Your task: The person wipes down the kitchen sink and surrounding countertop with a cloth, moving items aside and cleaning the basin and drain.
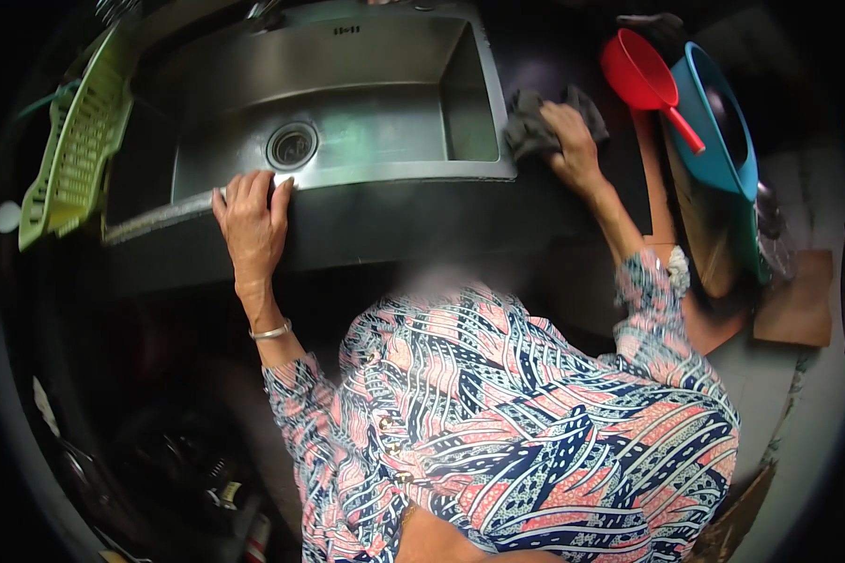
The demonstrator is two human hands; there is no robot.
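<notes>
A stainless steel sink point(387, 127) set in a dark countertop point(394, 218) lies before me. Its round drain point(292, 146) shows on the basin floor, with no water standing over it. My left hand point(253, 218) rests on the sink's front rim, fingers bent over the edge and holding no object. To the right of the sink, my right hand point(574, 141) presses on a crumpled dark grey cloth point(528, 130) that lies on the countertop. Parts of the cloth are hidden under the palm and fingers.
A yellow-green plastic rack point(77, 141) stands at the sink's left. On the right, a red dipper point(641, 70) leans by a blue basin point(718, 127). A brown board point(794, 299) is lower right. The faucet point(264, 13) is cut off at the top.
</notes>
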